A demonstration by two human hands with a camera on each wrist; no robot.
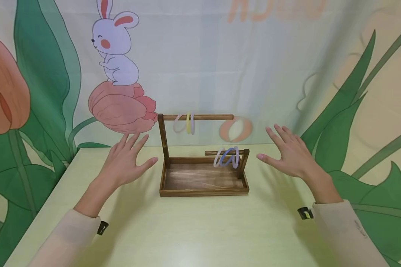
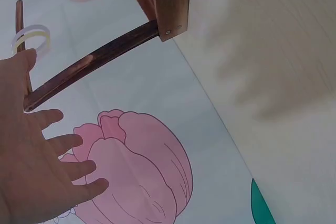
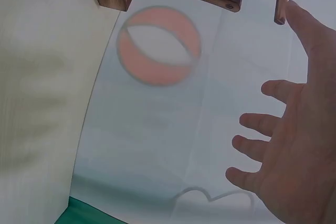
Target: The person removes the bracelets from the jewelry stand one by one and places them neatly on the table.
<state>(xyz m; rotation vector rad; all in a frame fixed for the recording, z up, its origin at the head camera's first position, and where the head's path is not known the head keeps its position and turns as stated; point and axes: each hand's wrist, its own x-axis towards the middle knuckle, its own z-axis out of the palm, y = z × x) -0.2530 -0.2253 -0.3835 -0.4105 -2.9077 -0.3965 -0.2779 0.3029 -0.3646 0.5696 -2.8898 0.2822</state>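
Note:
A dark wooden stand (image 1: 204, 193) with a shallow tray base sits between my two hands. Its tall left post carries a long bar (image 1: 214, 117), from which a pinkish ring, a yellow ring (image 1: 188, 123) and a pale lilac ring hang. On the shorter right bar (image 1: 211, 152) hang a whitish ring, a blue ring (image 1: 226, 157) and a lilac ring (image 1: 235, 157). My left hand (image 1: 125, 161), fingers spread, hovers left of the stand and holds nothing. To the right of it, my right hand (image 1: 289, 154) is likewise spread, touching nothing.
The stand rests on a pale wood-look table (image 1: 200, 230). Behind it hangs a curtain (image 1: 194, 66) printed with a rabbit, tulips and leaves. Each sleeve has a small dark strap end (image 1: 102, 227) at its cuff.

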